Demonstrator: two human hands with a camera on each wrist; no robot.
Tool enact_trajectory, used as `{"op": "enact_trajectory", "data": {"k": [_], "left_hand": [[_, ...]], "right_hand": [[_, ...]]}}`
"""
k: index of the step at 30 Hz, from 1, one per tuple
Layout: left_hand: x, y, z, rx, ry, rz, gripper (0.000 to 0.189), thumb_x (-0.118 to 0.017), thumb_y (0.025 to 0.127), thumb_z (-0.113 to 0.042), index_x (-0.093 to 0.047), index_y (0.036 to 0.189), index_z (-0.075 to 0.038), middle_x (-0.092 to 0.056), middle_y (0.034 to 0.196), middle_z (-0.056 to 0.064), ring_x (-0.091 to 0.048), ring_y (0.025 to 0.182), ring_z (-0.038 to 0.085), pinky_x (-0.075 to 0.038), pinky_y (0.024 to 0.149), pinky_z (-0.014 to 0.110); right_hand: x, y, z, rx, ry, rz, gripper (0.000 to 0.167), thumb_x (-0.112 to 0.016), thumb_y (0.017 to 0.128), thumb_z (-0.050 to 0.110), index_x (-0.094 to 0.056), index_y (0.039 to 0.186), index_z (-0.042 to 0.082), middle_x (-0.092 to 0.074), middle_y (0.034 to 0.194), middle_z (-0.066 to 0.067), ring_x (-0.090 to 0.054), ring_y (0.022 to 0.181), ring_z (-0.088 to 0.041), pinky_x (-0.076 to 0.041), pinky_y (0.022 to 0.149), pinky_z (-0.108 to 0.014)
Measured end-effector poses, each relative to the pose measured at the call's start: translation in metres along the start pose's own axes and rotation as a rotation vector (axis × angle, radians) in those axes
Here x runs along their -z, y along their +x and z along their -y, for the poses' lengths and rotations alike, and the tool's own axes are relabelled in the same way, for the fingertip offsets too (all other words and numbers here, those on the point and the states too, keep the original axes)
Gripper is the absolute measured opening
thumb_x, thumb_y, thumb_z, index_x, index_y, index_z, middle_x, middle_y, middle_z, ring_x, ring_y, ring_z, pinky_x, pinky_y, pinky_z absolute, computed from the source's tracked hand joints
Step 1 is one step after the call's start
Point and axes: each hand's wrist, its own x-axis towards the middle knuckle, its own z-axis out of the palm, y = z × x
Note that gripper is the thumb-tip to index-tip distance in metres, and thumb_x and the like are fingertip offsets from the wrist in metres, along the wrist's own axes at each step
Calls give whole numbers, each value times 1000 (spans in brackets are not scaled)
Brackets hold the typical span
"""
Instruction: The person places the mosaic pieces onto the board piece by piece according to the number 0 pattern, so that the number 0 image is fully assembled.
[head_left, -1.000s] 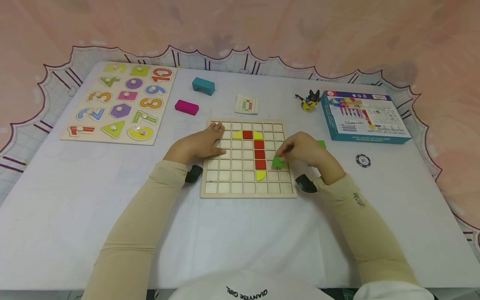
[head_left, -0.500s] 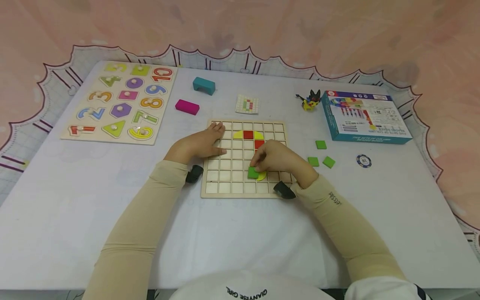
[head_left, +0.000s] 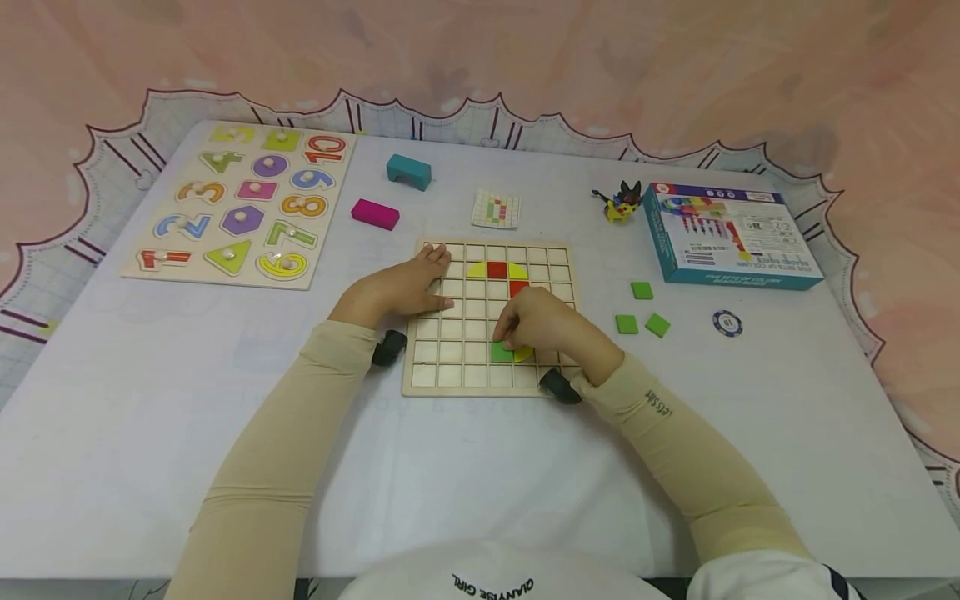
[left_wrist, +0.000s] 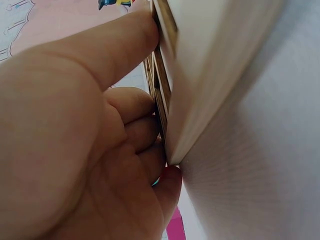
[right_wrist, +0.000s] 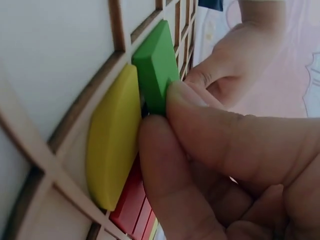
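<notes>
A wooden grid board (head_left: 450,377) lies in the middle of the table. My right hand (head_left: 546,323) pinches a green square tile (head_left: 501,353) between thumb and fingertip. In the right wrist view the green tile (right_wrist: 159,65) stands slightly tilted at a cell beside the yellow rounded tile (right_wrist: 114,135). Red tiles (right_wrist: 134,205) run on past the yellow one, partly hidden by the fingers. Over the board's left edge my left hand (head_left: 397,287) rests with fingers extended; the left wrist view has its thumb and fingers (left_wrist: 145,117) against the board's side.
Three green tiles (head_left: 627,324) lie right of the board, near a poker chip (head_left: 727,322). Behind stand a pattern card (head_left: 496,209), a teal block (head_left: 408,172), a magenta block (head_left: 375,214), a toy figure (head_left: 620,202) and a box (head_left: 738,237). A number puzzle (head_left: 285,275) lies left.
My right hand has carried the green tile leftward across the board to the cell left of the lower yellow tile, and lowered it there. My left hand has stayed in place.
</notes>
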Motion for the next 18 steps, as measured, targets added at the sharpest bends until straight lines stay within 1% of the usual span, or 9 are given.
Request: {"op": "enact_trajectory", "data": {"k": [7,13,18], "left_hand": [[-1,1,1,-5,10,3,78,-53,93,-31,-8,146,3,1,154,17,8,142,30,-4,116,43],[0,1,1,-1,1,5,78,-53,93,-31,-7,146,2,1,155,16,9,142,29,-4,116,42],[0,3,1,8,5,11,78,-53,93,-31,-7,146,2,2,155,15,9,142,29,-3,116,42]], "right_hand": [[-3,-2,3,13,-25,-26,8,-69,78,1,-73,79,8,-68,77,-2,-55,72,-13,-46,63,-22],[-1,-6,2,2,-31,-49,5,-71,78,4,-72,80,9,-66,76,-1,-55,73,-13,-46,66,-22],[1,-8,1,0,-15,-50,6,-71,78,3,-72,80,8,-66,78,-2,-55,75,-14,-46,67,-22]]}}
